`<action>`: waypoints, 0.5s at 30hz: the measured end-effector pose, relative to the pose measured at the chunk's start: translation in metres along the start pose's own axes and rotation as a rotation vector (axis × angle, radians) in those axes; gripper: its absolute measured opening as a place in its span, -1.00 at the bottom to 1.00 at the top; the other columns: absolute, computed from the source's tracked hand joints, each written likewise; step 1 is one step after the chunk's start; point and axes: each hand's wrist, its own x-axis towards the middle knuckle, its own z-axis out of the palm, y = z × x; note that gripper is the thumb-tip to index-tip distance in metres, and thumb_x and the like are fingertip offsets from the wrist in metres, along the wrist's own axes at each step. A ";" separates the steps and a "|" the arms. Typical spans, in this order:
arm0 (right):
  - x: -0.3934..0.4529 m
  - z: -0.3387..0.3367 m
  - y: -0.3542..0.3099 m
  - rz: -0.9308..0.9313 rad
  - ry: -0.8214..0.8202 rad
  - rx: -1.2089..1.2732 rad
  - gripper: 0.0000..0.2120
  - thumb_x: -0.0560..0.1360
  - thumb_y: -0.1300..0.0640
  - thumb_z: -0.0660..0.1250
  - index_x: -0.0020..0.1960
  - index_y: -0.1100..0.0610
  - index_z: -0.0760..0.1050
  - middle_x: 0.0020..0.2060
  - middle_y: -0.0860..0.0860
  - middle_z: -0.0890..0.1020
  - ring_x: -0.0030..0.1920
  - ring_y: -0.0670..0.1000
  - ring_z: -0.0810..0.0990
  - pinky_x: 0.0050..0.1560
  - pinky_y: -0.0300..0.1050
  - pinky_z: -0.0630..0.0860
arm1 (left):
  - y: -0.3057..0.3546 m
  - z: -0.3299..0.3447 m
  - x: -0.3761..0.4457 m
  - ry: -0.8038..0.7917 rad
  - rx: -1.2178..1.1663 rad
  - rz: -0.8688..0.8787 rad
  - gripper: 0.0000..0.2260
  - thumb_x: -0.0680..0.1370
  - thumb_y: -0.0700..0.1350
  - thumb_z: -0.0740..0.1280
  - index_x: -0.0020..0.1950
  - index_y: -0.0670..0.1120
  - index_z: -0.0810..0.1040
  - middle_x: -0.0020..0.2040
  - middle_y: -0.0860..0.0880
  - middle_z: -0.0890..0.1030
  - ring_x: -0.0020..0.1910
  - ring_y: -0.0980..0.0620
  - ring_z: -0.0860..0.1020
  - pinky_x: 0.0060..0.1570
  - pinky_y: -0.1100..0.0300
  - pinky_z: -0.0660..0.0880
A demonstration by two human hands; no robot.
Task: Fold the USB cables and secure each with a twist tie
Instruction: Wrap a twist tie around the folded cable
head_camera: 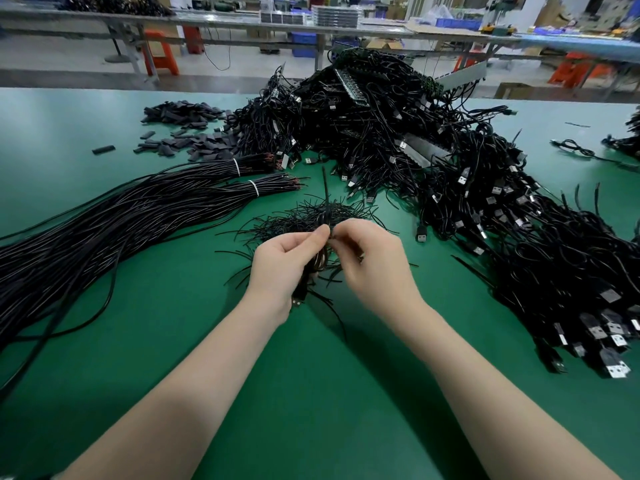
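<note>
Over the twist-tie pile (304, 220) | left grip (287, 261) clutching folded USB cable (313, 268) steady | right grip (367, 258) pinching, probably twisting, tie (325, 194)

Bright even overhead light, blurred background, wide-angle edge distortion

Both forearms run out of the bottom edge, elbows unseen. The left hand (289, 261) covers most of a folded USB cable (313, 268); only its lower plug and a few loops show, and the fold count cannot be told. The right hand (372, 261) hides its own fingertips and the point where a twist tie (325, 199) meets the cable. The long cable bundle (104, 230) is cut by the left edge, the plug-ended heap (540, 244) by the right. Background benches (311, 19) are blurred
</note>
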 end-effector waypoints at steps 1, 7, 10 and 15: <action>0.000 -0.002 0.003 -0.209 0.004 -0.180 -0.89 0.44 0.44 0.34 -0.13 0.27 0.56 -0.29 0.06 0.57 -0.24 0.09 0.51 -0.20 -0.06 0.48 | 0.003 -0.002 0.000 -0.042 -0.015 -0.109 -0.82 0.41 0.09 0.51 -0.30 0.01 0.70 -0.38 0.09 0.60 -0.45 0.14 0.51 -0.36 0.25 0.47; 0.000 -0.004 0.007 0.061 -0.038 0.042 -0.93 0.50 0.28 0.40 -0.05 0.17 0.63 -0.23 -0.04 0.64 -0.21 -0.05 0.57 -0.12 -0.15 0.53 | -0.005 0.003 -0.002 0.000 -0.132 -0.033 -0.75 0.35 0.11 0.51 -0.13 -0.04 0.70 -0.24 0.06 0.68 -0.23 0.11 0.61 -0.15 0.18 0.53; 0.006 -0.008 0.002 0.693 -0.181 0.667 -0.87 0.53 0.13 0.39 0.03 0.14 0.63 -0.24 -0.02 0.69 -0.32 -0.13 0.59 -0.25 -0.25 0.54 | -0.007 0.001 0.000 0.074 -0.167 0.102 -0.72 0.35 0.04 0.54 -0.02 -0.05 0.65 -0.10 0.01 0.71 -0.05 0.08 0.64 0.06 0.16 0.54; 0.004 -0.008 0.000 0.890 -0.239 0.903 -0.85 0.50 0.08 0.41 -0.18 0.13 0.60 -0.36 -0.04 0.66 -0.40 -0.12 0.58 -0.34 -0.30 0.53 | -0.011 0.001 -0.001 0.018 -0.052 0.221 -0.88 0.40 -0.08 0.54 -0.10 0.08 0.70 -0.12 0.10 0.71 -0.10 0.20 0.64 -0.08 0.35 0.53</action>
